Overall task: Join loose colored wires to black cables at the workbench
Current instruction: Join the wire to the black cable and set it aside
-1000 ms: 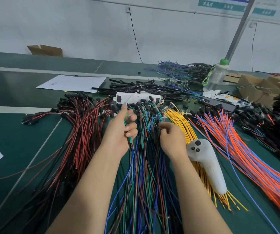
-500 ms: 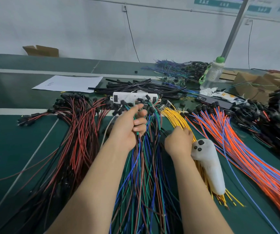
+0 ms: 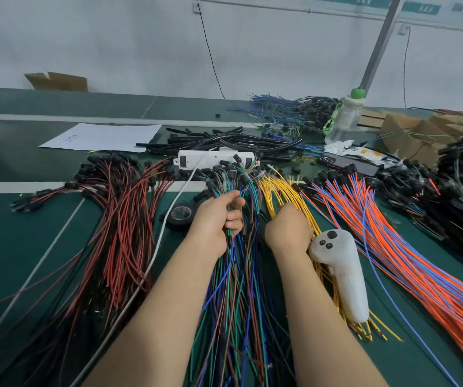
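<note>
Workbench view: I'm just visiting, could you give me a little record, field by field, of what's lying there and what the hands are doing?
Surface: green workbench
Left hand: grips a bunch of green, blue and brown wires
Right hand: fingers curled down beside the yellow wires; what it holds is hidden
Left pile: red and black wires
Right pile: orange and blue wires
Behind: white power strip, black cables
By right wrist: white controller

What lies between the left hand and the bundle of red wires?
Head view: a black tape roll and a white cord lie between the left hand and the red wires.
</note>
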Demonstrator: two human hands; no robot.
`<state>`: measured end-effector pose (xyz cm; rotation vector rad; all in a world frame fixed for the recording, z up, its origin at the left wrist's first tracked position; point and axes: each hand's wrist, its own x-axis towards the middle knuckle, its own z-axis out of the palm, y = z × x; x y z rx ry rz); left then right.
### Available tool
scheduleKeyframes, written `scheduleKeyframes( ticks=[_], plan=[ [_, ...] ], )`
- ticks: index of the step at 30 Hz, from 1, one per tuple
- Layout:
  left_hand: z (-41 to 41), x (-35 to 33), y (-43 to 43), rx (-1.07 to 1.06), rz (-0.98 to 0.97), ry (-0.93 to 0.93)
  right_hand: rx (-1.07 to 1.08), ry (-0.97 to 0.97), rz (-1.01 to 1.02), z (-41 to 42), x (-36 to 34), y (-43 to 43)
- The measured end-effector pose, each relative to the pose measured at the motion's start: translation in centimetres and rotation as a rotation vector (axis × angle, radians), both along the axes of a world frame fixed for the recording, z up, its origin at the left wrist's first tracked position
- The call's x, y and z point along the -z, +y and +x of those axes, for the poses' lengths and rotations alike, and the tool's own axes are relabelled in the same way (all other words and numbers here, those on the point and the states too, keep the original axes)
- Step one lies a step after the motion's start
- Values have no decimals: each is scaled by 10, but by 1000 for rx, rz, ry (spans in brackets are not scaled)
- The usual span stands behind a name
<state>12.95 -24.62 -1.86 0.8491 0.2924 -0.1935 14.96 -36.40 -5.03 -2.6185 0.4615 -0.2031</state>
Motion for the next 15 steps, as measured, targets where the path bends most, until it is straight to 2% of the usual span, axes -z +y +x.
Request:
scheduleKeyframes(
  ticks=[3,9,11,15],
  plan=[
    [1,4,0,-3,57,6,10,-88,87,3,0,0],
    [3,7,-3,-23,63,-10,-16,-398,261,-3,-23,9],
    [3,8,-3,-11,83,-19,-90,-371,236,-7,-29,14],
    [4,8,-2,-17,264,-20,-333,-106,224,-19,-33,26]
  ],
)
